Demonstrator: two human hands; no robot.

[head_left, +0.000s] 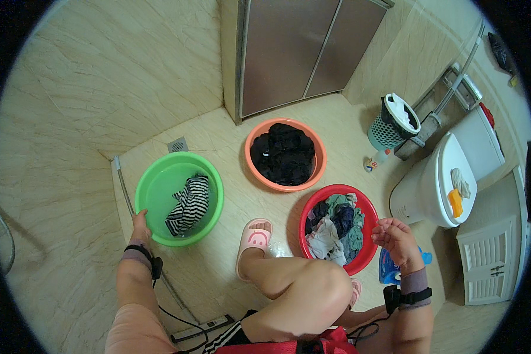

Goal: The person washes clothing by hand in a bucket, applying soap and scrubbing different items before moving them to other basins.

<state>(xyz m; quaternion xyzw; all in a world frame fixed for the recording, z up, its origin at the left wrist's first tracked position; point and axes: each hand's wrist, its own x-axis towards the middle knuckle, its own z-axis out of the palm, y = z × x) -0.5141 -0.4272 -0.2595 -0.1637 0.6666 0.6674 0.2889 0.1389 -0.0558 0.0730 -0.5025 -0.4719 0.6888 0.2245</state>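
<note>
At the left, my left hand (140, 227) is closed on the rim of a green basin (218, 203). Water stands in that basin, and a bunched black-and-white striped cloth (189, 206) lies in it. My right hand (395, 241) is raised beside the right rim of a red basin (369, 253), fingers loosely bent and apart, with nothing visible in them. The red basin holds a heap of crumpled clothes (336, 227) in white, green and dark blue. Farther off, an orange basin (320, 168) contains a pile of black clothes (283, 154).
Partly under my right wrist is a blue bottle (388, 268). A small bottle (376, 160) and a green waste basket (385, 133) stand near the toilet (422, 183), whose lid bears cloths. A cabinet (295, 53) rises at the back; a floor drain (177, 145) lies behind the green basin.
</note>
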